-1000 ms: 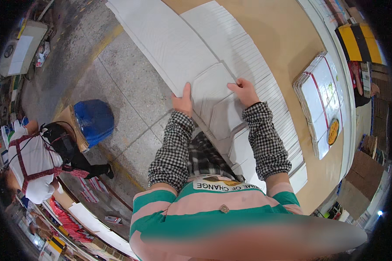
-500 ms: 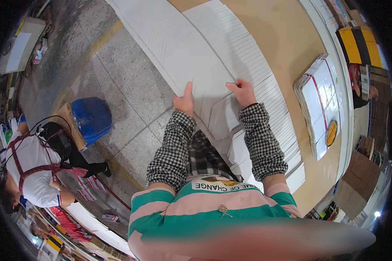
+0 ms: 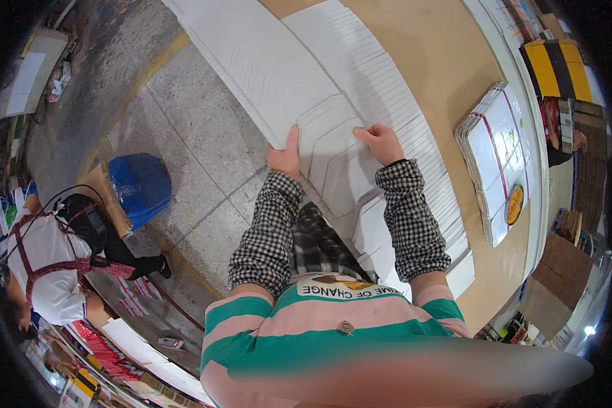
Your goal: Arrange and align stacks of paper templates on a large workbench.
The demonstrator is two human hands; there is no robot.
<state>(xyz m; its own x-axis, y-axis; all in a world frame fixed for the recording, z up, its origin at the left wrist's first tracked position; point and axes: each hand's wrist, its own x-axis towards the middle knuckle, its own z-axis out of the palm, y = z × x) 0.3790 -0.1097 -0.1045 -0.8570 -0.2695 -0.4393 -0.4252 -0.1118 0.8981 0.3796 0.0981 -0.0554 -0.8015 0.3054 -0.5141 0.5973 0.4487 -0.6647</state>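
A long overlapping row of flat white cardboard sheets [image 3: 265,64] runs from the far left of the table toward my body. My left hand [image 3: 284,158] grips its left edge, thumb on top and fingers underneath. On the opposite edge my right hand [image 3: 382,144] is closed, thumb pointing inward over the sheet edge and fingers curled. Between both hands, angled, stepped ends of the sheets [image 3: 330,136] show. A second fanned row of white sheets [image 3: 374,68] lies beside and partly under my right hand. More white sheets [image 3: 377,234] lie between my forearms.
On the tan tabletop [image 3: 442,54], a strapped bundle of flat white packages [image 3: 503,160] lies at the right. A blue plastic-covered stool [image 3: 139,190] stands on the floor at left, close to a co-worker in a white shirt [image 3: 54,251]. Brown cardboard stacks [image 3: 557,279] stand beyond the table.
Several stepped, angled sheet ends now show between my hands, where a mostly smooth white surface lay before. My hands have barely shifted.
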